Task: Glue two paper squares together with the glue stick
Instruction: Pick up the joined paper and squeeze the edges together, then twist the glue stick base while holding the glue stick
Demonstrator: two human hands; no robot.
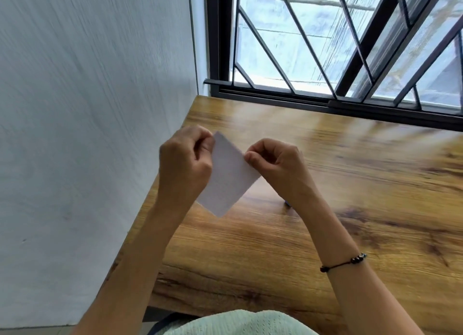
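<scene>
A white paper square (229, 176) hangs tilted like a diamond above the wooden table (350, 184). My left hand (184, 163) pinches its upper left edge. My right hand (278, 165) pinches its upper right edge with thumb and fingertip. I cannot tell whether it is one sheet or two pressed together. A small dark blue bit (287, 204) shows on the table just under my right wrist; most of it is hidden, so I cannot tell what it is.
A white wall (87, 109) runs along the table's left edge. A black-framed window with a metal grille (325, 46) stands behind the table's far edge. A black beaded bracelet (343, 263) sits on my right forearm.
</scene>
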